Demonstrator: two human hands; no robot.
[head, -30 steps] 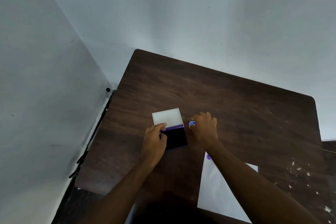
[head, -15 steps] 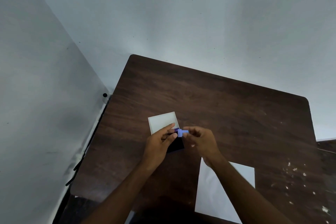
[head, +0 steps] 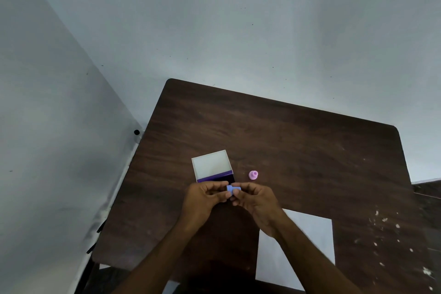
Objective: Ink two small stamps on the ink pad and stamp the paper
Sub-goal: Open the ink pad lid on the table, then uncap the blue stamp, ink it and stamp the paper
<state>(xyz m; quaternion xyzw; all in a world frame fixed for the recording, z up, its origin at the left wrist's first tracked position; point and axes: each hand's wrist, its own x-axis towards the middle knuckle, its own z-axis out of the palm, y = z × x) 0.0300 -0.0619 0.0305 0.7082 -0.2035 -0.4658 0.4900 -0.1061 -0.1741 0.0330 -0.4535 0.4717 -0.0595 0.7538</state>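
Observation:
A small blue stamp is pinched between the fingertips of my left hand and my right hand, just above the near part of the ink pad. The ink pad lies open on the dark wooden table, with its white lid tilted back and a purple edge and dark pad showing; my hands hide its near half. A small pink stamp stands on the table to the right of the pad. A white sheet of paper lies at the near right, partly under my right forearm.
Grey walls stand close behind and to the left of the table. White flecks are scattered on the table's right side. A dark cable and a black knob sit at the table's left edge.
My right hand brought the blue stamp from beside the pad to my left hand, and both hands now hold it. The pink stamp has come into view on the table.

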